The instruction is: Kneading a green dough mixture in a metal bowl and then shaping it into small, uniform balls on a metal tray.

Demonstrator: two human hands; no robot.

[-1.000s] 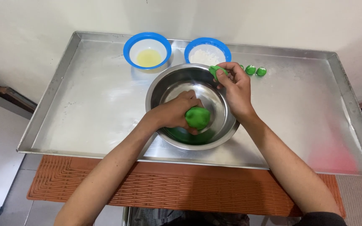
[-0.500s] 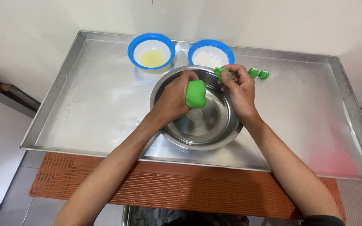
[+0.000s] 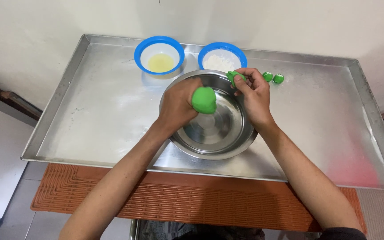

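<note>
Over the steel mixing bowl [image 3: 210, 133], in the middle of the big metal tray [image 3: 90, 111], both hands are busy with green dough. The left hand [image 3: 178, 104] has its fingers curled shut around a large lump of green dough [image 3: 204, 100], which bulges out past the fingertips on the thumb side. The lump sits above the bowl's far-left inner wall rather than resting on the bottom; it is a rounded, slightly oblong mass, its longer dimension running roughly up and away from the person, with the blunt exposed end facing the other hand. The right hand [image 3: 253, 95] is just beside it, at the bowl's far rim, thumb and forefingers pinched closed on a small piece of green dough [image 3: 235, 76]. That bit pokes out towards the left and a little away, its narrow end aimed at the white bowl behind. The two hands are near each other but not touching, and the two portions of dough are apart.

Beyond the rim stand two blue-rimmed bowls: one with pale yellow liquid [image 3: 160, 55], one with white flour [image 3: 222, 58]. To the right of the flour bowl, two small green dough balls [image 3: 273, 77] lie side by side on the tray, close to the right hand's knuckles. A ribbed orange mat [image 3: 192, 200] lies under the tray's near edge.
</note>
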